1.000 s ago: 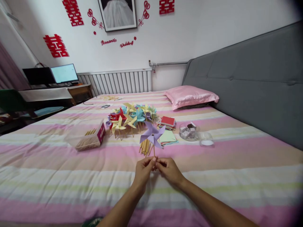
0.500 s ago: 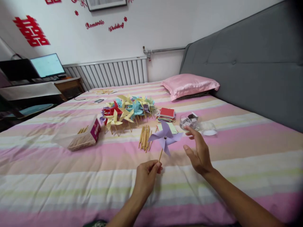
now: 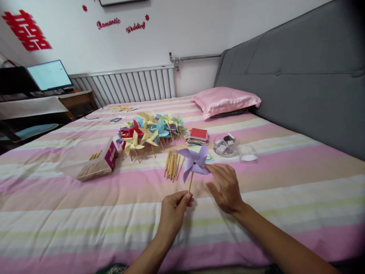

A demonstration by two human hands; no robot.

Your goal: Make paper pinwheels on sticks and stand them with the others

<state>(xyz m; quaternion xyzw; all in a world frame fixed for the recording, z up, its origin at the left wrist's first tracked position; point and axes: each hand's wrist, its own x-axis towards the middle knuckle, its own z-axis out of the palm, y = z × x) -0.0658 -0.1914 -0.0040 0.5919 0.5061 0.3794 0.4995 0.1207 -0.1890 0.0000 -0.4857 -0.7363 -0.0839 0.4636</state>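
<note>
Purple pinwheel (image 3: 195, 163) faces the viewer, its stick (image 3: 191, 182) rising slightly rightward

The bed (image 3: 85, 217), fitted with a pink, beige, white and yellow-green striped cover (image 3: 285, 207), carries a clear plastic box with magenta end panel (image 3: 110, 154) at left. At centre stand multicoloured paper pinwheels (image 3: 149, 137); thin tan sticks (image 3: 171, 166) lie in front. Rightward lie a red-topped square paper stack (image 3: 199, 134) and two clear round containers (image 3: 248, 156).
</note>
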